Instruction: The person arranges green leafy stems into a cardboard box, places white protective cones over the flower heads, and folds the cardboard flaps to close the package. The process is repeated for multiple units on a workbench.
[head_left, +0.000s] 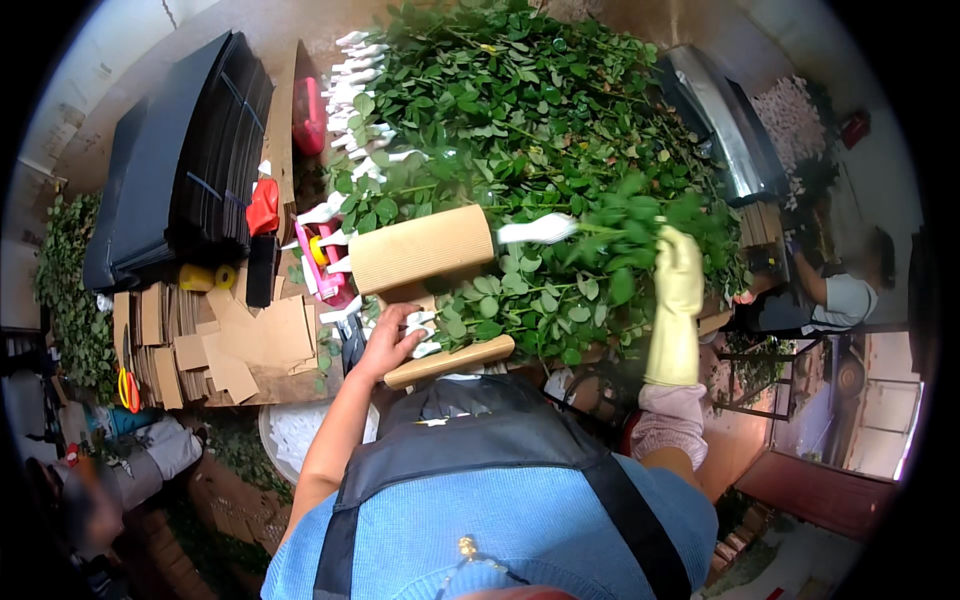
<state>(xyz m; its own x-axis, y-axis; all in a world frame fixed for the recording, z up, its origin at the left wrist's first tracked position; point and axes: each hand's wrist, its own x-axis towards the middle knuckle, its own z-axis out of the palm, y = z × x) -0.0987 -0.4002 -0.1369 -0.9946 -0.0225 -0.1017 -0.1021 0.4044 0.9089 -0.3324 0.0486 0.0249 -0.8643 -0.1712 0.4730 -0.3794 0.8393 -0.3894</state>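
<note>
Right grip (pixel 678 275), yellow-gloved, clasps a leafy stem (pixel 622 235); its white-sleeved head (pixel 538 229) points left, just beside a corrugated cardboard wrap (pixel 422 250). Stem lies above the heaped greenery (pixel 520 110) on the surface (pixel 285 388). Left grip (pixel 393 342), bare, fingers at smaller white-sleeved tips (pixel 424 349) below the wrap; cannot tell whether it grasps them.

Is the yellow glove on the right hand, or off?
On: the yellow glove covers the right hand, its cuff meeting a pinkish sleeve.
</note>
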